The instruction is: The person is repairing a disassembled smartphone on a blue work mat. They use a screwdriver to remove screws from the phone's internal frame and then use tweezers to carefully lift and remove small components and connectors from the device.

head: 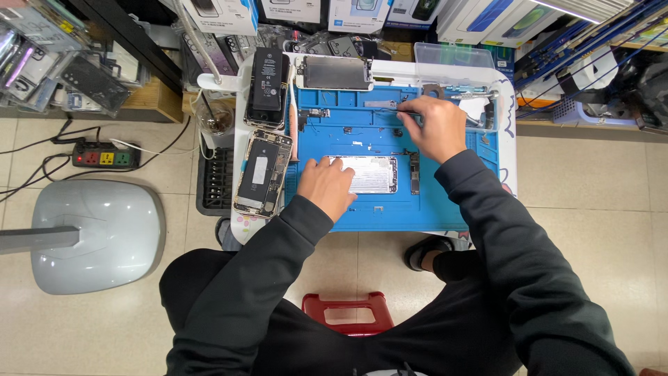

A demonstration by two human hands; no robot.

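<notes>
Tweezers [390, 106] pinched in right hand [433, 129] at mat's [445, 202] twelve o'clock; left hand [327, 184], fingers flat, steadies metal backplate [372, 174]; keeping that plate pinned seems wise

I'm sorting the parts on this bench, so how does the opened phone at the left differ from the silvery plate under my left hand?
The opened phone shows dark innards and lies lengthwise off the blue mat, untouched. The silvery plate is pale, lies crosswise on the mat, under the left hand. Both are flat rectangles.
</notes>
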